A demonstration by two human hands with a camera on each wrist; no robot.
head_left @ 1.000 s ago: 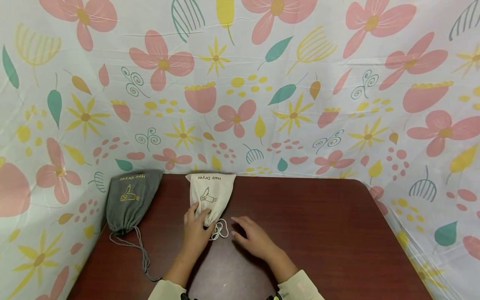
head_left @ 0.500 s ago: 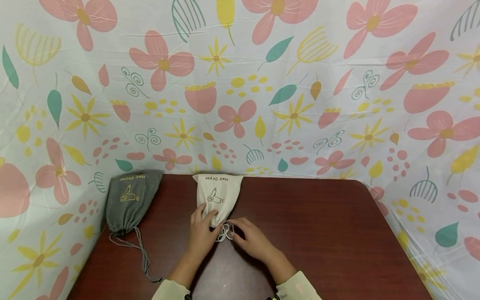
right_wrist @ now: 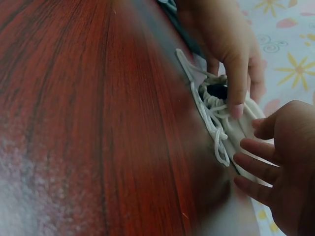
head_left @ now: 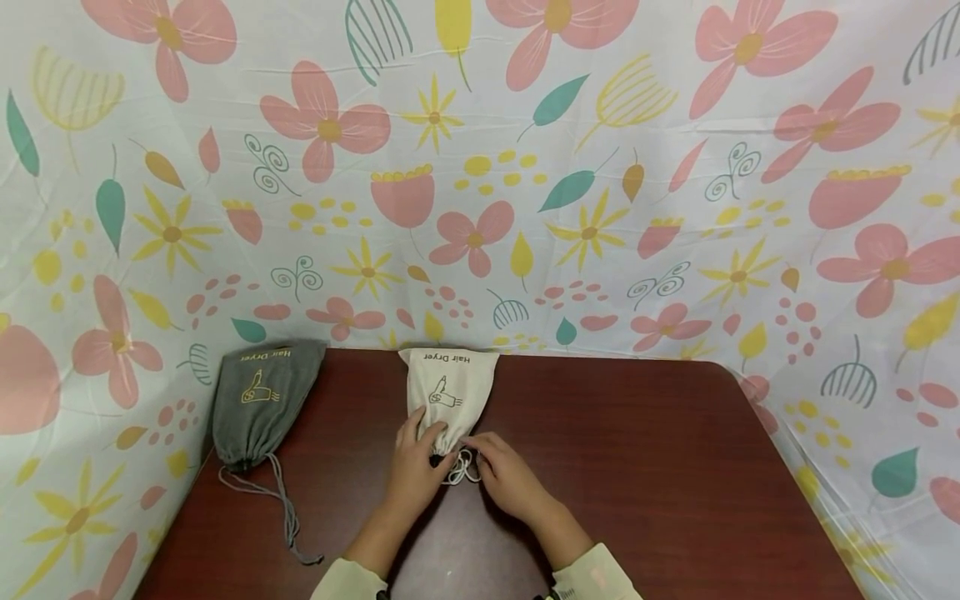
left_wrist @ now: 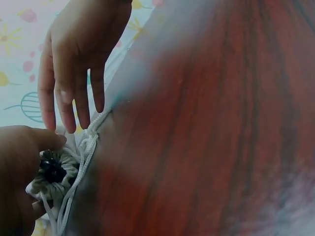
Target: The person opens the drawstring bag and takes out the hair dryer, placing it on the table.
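A cream drawstring bag, printed "Hair Dryer" with a dryer outline, lies near the table's back edge with its gathered neck toward me. My left hand grips it by the neck, thumb on one side and fingers on the other. A black cord stopper shows in the gathered opening in the left wrist view. White cord lies looped on the table before the neck. My right hand is just right of the cord, its fingers loosely bent beside the bag and holding nothing.
To the left, a dark grey drawstring bag with the same print lies on the brown table, its long grey cord trailing toward me. A flower-patterned cloth hangs behind the table and along its sides.
The cream bag has slid a little to the right with my left hand on it. My right hand has stayed nearly in place, so the bag and cord are now closer to it.
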